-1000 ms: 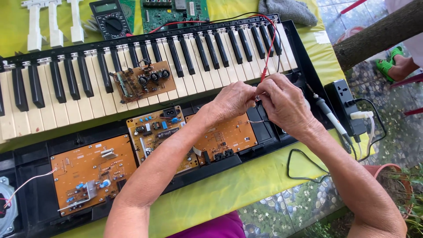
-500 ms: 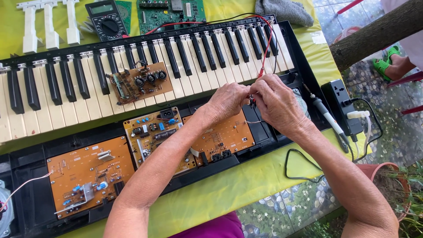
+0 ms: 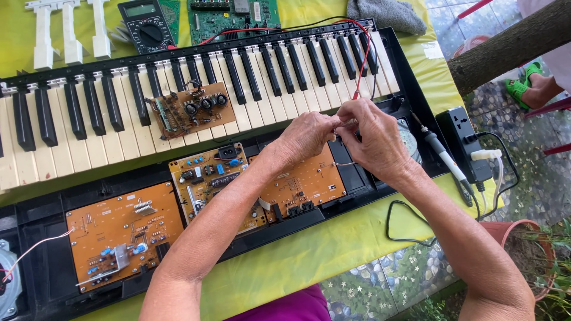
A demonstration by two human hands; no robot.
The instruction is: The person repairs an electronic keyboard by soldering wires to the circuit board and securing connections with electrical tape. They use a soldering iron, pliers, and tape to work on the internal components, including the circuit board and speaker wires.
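Left hand and right hand pinch thin wires together above the opened keyboard; twisting them best needs steady fingertips, clear of the circuit board.

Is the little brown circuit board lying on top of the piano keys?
Yes, the small brown circuit board rests flat across the white and black keys, left of both hands.

Keyboard spans bench centre; small board on its keys. Three circuit boards in open case at 6 o'clock of keys. Multimeter at 12 o'clock, power strip w/ soldering iron at 3 o'clock.
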